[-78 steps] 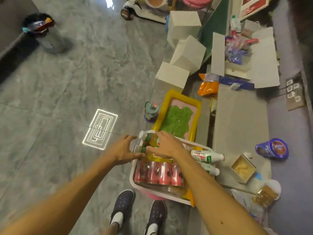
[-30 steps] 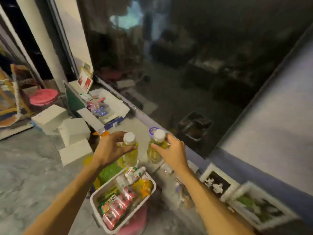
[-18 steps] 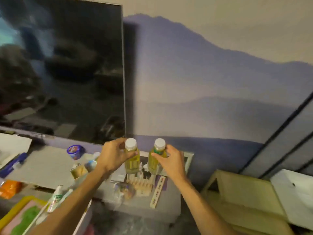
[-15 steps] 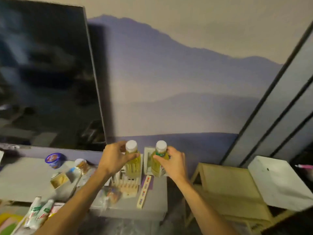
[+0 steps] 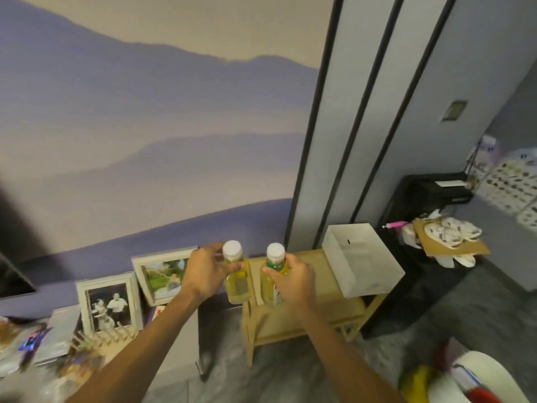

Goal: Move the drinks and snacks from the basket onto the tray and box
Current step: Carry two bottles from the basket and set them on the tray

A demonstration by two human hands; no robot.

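Note:
My left hand (image 5: pixel 207 273) grips a yellow drink bottle (image 5: pixel 236 279) with a white cap, held upright. My right hand (image 5: pixel 293 279) grips a second yellow bottle (image 5: pixel 271 274) with a white cap and a green label, also upright. Both bottles hang side by side in front of a low pale wooden stand (image 5: pixel 293 321). A white open box (image 5: pixel 361 258) sits on the right end of that stand. The basket is out of view.
Two framed pictures (image 5: pixel 109 303) lean on the wall above a grey cabinet (image 5: pixel 61 333) with clutter at left. A black unit (image 5: pixel 430 199) and cardboard with slippers (image 5: pixel 450 237) stand at right. A white round object (image 5: pixel 482 379) is at lower right.
I lifted two yellow bottles out of the basket, one in each hand. The view has swung right from the basket, past the dark screen, to the wooden stand and white box.

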